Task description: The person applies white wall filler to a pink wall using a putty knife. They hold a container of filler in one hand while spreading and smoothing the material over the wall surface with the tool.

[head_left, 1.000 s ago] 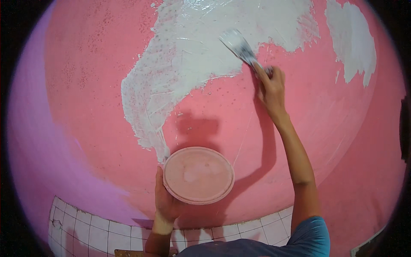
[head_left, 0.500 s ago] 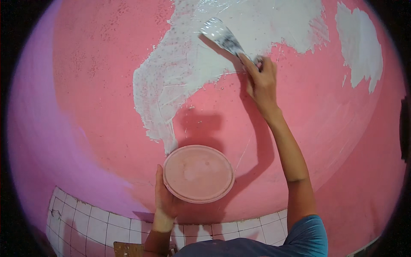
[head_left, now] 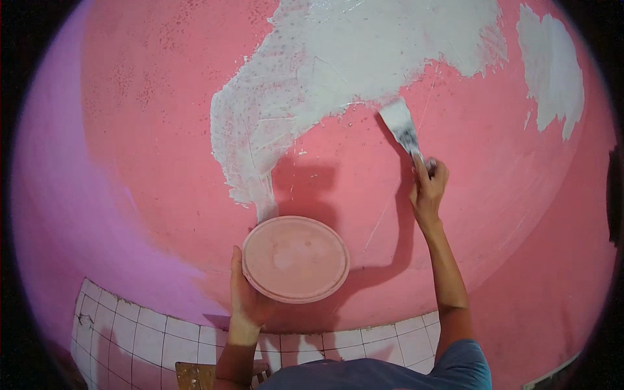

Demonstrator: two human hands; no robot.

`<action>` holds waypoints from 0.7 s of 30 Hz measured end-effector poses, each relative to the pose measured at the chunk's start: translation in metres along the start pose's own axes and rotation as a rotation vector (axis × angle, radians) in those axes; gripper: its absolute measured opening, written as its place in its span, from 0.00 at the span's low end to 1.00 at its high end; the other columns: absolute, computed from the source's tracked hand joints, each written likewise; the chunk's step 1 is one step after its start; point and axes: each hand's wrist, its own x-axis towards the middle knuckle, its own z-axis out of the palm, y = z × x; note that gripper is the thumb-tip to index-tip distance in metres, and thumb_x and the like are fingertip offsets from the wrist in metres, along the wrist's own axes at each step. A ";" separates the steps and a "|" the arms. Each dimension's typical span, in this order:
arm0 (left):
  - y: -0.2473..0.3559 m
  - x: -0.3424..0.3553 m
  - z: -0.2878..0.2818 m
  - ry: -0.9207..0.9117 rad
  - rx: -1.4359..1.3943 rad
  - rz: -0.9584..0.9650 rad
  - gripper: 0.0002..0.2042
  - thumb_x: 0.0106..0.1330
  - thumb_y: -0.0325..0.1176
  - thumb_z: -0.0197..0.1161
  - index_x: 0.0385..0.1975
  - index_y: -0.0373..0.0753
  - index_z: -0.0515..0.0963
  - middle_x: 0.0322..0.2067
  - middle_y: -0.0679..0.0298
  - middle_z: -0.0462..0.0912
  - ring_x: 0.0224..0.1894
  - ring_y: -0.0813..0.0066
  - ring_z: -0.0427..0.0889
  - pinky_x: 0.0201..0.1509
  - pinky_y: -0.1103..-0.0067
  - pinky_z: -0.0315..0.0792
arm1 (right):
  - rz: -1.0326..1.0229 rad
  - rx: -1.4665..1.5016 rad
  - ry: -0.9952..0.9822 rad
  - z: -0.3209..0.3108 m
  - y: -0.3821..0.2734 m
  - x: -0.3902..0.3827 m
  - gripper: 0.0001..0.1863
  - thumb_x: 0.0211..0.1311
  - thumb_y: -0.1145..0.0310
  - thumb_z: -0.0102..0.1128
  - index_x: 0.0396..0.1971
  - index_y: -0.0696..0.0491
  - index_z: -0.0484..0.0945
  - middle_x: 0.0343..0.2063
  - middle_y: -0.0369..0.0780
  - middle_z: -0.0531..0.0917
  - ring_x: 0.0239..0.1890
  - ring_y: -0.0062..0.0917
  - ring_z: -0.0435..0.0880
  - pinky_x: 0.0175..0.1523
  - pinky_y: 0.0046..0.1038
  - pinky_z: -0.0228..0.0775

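My right hand (head_left: 429, 193) is closed round the handle of a putty knife (head_left: 398, 121). The whitish wide blade points up and left, its tip at the lower edge of a large white filler patch (head_left: 351, 58) on the pink wall (head_left: 162, 182). At chest height, my left hand (head_left: 247, 294) grips a round pink lid-like disc (head_left: 296, 260) by its left side and from underneath. Its thumb lies along the rim, while the other fingers are hidden below. Faint pinkish smudges mark the disc's face.
A separate white filler patch (head_left: 552, 71) is on the wall at the right. Purple paint (head_left: 58, 182) covers the wall's left side. White tiles (head_left: 153, 331) run along the bottom, with a brown wooden piece (head_left: 195, 376) by my left forearm.
My right hand has swept the putty knife down and to the right, from inside the white patch to its lower edge. The disc has shifted slightly left in view.
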 end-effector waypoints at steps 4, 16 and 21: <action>0.001 -0.002 -0.004 0.011 -0.015 0.011 0.34 0.70 0.61 0.34 0.64 0.39 0.61 0.60 0.53 0.68 0.61 0.57 0.69 0.63 0.60 0.66 | -0.126 0.089 0.040 0.024 -0.053 0.078 0.31 0.45 0.83 0.59 0.53 0.45 0.77 0.37 0.48 0.71 0.39 0.40 0.69 0.44 0.36 0.64; 0.020 -0.022 -0.012 0.035 -0.001 0.044 0.35 0.70 0.61 0.36 0.65 0.38 0.59 0.62 0.56 0.65 0.64 0.61 0.65 0.66 0.63 0.60 | -0.021 0.072 -0.060 0.038 -0.052 -0.003 0.28 0.46 0.84 0.59 0.50 0.47 0.79 0.33 0.45 0.71 0.35 0.37 0.69 0.41 0.34 0.63; 0.023 -0.024 -0.014 0.059 -0.008 0.019 0.35 0.69 0.62 0.37 0.64 0.39 0.60 0.62 0.56 0.65 0.64 0.61 0.65 0.66 0.63 0.61 | 0.021 0.058 0.003 0.020 -0.046 -0.039 0.28 0.46 0.86 0.58 0.50 0.49 0.79 0.36 0.45 0.72 0.37 0.36 0.68 0.42 0.33 0.62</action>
